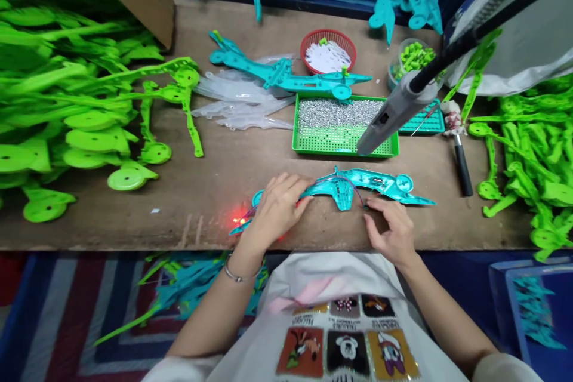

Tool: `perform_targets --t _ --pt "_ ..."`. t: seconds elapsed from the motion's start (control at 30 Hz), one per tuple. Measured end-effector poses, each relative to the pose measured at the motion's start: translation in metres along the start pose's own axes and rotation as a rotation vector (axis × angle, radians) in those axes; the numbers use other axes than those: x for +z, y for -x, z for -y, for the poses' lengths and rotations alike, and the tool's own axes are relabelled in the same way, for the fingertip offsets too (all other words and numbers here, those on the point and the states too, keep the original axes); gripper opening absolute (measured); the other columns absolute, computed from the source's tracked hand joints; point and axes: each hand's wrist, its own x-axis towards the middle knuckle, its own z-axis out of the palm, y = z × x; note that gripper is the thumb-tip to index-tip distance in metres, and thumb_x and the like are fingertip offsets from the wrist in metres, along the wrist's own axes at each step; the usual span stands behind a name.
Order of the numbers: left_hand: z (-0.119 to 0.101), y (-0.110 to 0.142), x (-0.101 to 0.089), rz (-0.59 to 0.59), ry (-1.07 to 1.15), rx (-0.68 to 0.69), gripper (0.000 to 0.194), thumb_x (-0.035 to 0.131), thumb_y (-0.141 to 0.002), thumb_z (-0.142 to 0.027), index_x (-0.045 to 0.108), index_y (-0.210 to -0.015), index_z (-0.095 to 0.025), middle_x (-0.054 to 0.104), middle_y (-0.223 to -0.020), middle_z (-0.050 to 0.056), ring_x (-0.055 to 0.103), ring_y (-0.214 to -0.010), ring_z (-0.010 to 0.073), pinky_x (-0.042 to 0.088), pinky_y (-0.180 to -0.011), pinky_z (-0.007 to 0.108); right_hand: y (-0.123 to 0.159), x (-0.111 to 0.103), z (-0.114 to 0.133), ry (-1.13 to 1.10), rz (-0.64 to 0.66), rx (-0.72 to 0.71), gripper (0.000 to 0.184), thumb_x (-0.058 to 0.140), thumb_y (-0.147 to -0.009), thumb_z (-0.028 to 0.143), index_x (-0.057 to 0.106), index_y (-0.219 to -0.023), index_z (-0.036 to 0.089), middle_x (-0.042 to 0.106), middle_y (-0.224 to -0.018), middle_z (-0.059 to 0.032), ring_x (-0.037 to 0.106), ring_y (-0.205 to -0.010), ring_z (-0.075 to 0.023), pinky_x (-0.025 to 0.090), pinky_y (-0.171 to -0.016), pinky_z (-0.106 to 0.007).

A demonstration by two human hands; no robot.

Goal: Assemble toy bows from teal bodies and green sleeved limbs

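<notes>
A long, curved turquoise plastic half-shell (pixel 344 192) lies near the table's front edge, its hollow, ribbed inside facing up. My left hand (pixel 280 203) is closed over its left part, covering much of it. A red light (pixel 239 221) glows at the shell's left end, beside thin wires. From under my left fingers a thin red and blue wire (pixel 353 184) arches over the middle of the shell. Its right end carries a small dark piece (pixel 366 208), at the fingertips of my right hand (pixel 391 224). Those fingers are curled, with the thumb a little apart.
Behind the shell are a green tray (pixel 344 152) of small metal screws, another turquoise shell (pixel 286 76), translucent blades (pixel 242 98) and a red basket (pixel 329 33). Green parts pile up left (pixel 89 113) and right (pixel 537 149). A grey pole (pixel 396 110) hangs over the tray.
</notes>
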Motion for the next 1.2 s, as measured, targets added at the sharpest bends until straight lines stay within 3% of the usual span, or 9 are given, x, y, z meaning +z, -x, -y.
perform_targets --t 0.1,0.2,0.37,0.57,0.7,0.9,1.0,1.1,1.2 --pt "-0.025 0.005 -0.006 -0.141 0.102 -0.015 0.050 0.073 -0.091 -0.031 0.059 -0.137 -0.020 0.066 -0.129 0.014 0.061 -0.117 0.0300 0.051 -0.099 0.048 -0.002 0.007 0.003 -0.037 -0.016 0.076 0.025 0.070 -0.086 0.014 0.068 -0.109 0.024 0.077 -0.100 -0.0045 0.072 -0.092 -0.0220 0.059 -0.087 -0.042" --pt "-0.066 0.012 0.000 -0.226 0.398 -0.096 0.020 0.066 -0.096 -0.029 0.067 -0.114 -0.020 0.072 -0.102 0.007 0.068 -0.092 0.0195 0.055 -0.082 0.033 -0.003 0.004 0.009 -0.188 -0.015 0.233 0.021 0.071 -0.087 0.017 0.068 -0.107 0.024 0.075 -0.096 -0.0029 0.072 -0.079 -0.0172 0.062 -0.076 -0.033" --pt "-0.120 0.013 0.035 0.118 0.978 -0.482 0.027 0.065 -0.097 -0.041 0.069 -0.113 -0.020 0.077 -0.094 0.004 0.072 -0.080 0.0150 0.056 -0.070 0.025 0.008 -0.002 0.019 -0.319 0.027 0.293 0.024 0.074 -0.086 0.021 0.069 -0.109 0.025 0.075 -0.100 -0.0038 0.075 -0.084 -0.0178 0.064 -0.080 -0.033" --pt "-0.122 0.008 0.054 0.133 1.358 -0.625 0.037 0.066 -0.093 -0.052 0.068 -0.096 -0.015 0.072 -0.079 0.004 0.072 -0.071 0.0160 0.060 -0.068 0.027 0.014 -0.008 0.022 -0.499 0.013 0.430 0.025 0.082 -0.080 0.027 0.073 -0.103 0.023 0.077 -0.099 -0.0058 0.076 -0.089 -0.0203 0.065 -0.083 -0.035" --pt "-0.121 0.013 0.056 0.132 1.401 -0.589 0.040 0.059 -0.096 -0.054 0.067 -0.092 -0.016 0.072 -0.076 0.004 0.073 -0.073 0.0165 0.061 -0.069 0.028 0.004 -0.011 0.022 -0.635 -0.003 0.631 0.028 0.089 -0.071 0.030 0.073 -0.093 0.021 0.078 -0.093 -0.0059 0.076 -0.084 -0.0196 0.065 -0.079 -0.032" --pt "-0.123 0.014 0.070 0.101 1.368 -0.603 0.038 0.057 -0.097 -0.052 0.067 -0.095 -0.016 0.074 -0.079 0.007 0.075 -0.072 0.0189 0.062 -0.068 0.031 0.003 -0.009 0.012 -0.615 0.074 0.730 0.033 0.091 -0.068 0.036 0.075 -0.093 0.021 0.078 -0.092 -0.0076 0.075 -0.081 -0.0212 0.062 -0.074 -0.034" --pt "-0.119 0.014 0.060 0.189 1.217 -0.552 0.040 0.054 -0.099 -0.053 0.069 -0.104 -0.016 0.073 -0.073 0.006 0.074 -0.068 0.0190 0.057 -0.062 0.027 -0.001 -0.014 0.007 -0.514 0.085 0.641 0.032 0.088 -0.073 0.039 0.075 -0.095 0.021 0.076 -0.094 -0.0077 0.072 -0.080 -0.0217 0.060 -0.075 -0.038" --pt "-0.107 0.028 0.028 0.203 0.958 -0.400 0.033 0.054 -0.102 -0.045 0.071 -0.108 -0.017 0.071 -0.066 0.002 0.070 -0.062 0.0153 0.053 -0.062 0.025 -0.016 -0.022 0.011 -0.258 -0.026 0.347 0.022 0.084 -0.076 0.033 0.075 -0.093 0.022 0.071 -0.092 -0.0065 0.066 -0.080 -0.0218 0.055 -0.078 -0.041" --pt "-0.089 0.057 -0.013 -0.104 0.701 -0.314 0.017 0.059 -0.099 -0.032 0.070 -0.101 -0.019 0.073 -0.079 0.002 0.066 -0.065 0.0117 0.051 -0.067 0.024 -0.041 -0.016 0.033 -0.138 -0.003 0.003 0.018 0.079 -0.081 0.020 0.074 -0.097 0.025 0.070 -0.091 -0.0054 0.065 -0.085 -0.0235 0.051 -0.083 -0.043"
